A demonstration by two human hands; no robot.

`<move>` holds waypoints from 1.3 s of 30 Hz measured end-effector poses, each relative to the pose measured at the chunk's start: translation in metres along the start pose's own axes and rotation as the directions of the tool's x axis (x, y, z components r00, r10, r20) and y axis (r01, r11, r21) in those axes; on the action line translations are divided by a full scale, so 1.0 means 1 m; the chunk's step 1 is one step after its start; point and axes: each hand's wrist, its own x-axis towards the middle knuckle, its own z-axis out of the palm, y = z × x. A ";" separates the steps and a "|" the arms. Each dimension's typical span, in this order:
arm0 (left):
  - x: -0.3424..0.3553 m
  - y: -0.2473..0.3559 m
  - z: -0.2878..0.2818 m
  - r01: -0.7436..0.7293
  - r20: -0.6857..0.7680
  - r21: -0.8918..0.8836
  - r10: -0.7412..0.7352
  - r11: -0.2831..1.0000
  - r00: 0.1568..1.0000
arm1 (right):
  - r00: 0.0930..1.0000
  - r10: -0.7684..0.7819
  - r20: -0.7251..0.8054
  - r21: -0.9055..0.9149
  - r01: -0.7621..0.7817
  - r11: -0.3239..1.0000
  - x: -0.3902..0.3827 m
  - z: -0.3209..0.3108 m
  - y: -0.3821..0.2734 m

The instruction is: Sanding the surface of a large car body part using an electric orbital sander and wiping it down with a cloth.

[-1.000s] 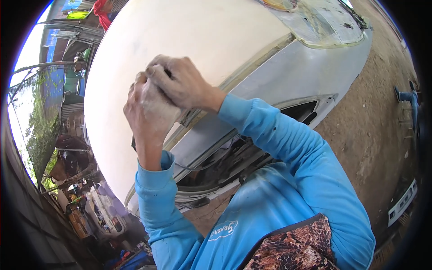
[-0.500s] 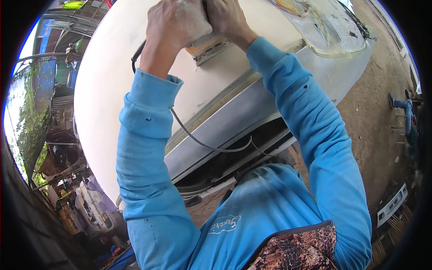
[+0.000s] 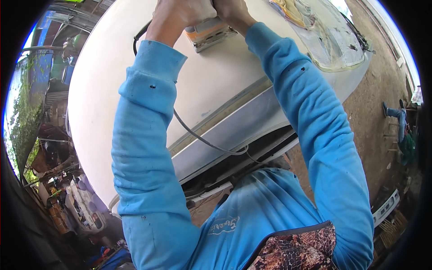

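Observation:
At the top edge my left hand (image 3: 184, 13) and my right hand (image 3: 229, 12) are closed side by side on an orange sanding tool (image 3: 204, 36), their fingertips hidden or out of frame. The tool rests on the pale, dusty roof (image 3: 103, 99) of a car, whose grey side rail runs below. A grey hose (image 3: 202, 139) loops under my left forearm and down over the roof edge; a black piece of hose shows left of my left wrist. The open window below is dark.
Right, a taped windscreen (image 3: 333, 49) with a yellowish crumpled covering (image 3: 290, 11). Beyond, on the dirt ground (image 3: 360, 112), another person's jeans-clad legs (image 3: 393, 114) and a pale bumper-like panel (image 3: 384, 207). Left, cluttered workshop parts (image 3: 83, 202), pipes and a dark net.
My hands have moved forward over the roof to the top edge of the picture, arms stretched out. The orange tool and the hose have come into view beneath them.

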 end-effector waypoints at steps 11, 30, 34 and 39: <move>-0.082 0.040 -0.018 -0.016 -0.137 -0.109 0.001 0.994 0.991 | 0.984 -0.159 -0.086 -0.064 0.154 0.986 -0.067 -0.038 -0.072; -0.119 0.024 -0.032 0.130 -0.075 -0.100 -0.138 0.986 0.988 | 0.889 0.401 0.223 0.590 -0.450 0.670 -0.042 -0.042 -0.147; -0.105 -0.001 -0.024 0.191 -0.047 -0.065 -0.194 0.980 0.980 | 0.895 0.384 0.226 0.566 -0.442 0.696 -0.026 -0.016 -0.134; -0.086 -0.028 -0.015 0.230 -0.008 -0.013 -0.230 0.973 0.973 | 0.887 0.384 0.256 0.528 -0.461 0.713 -0.007 0.013 -0.115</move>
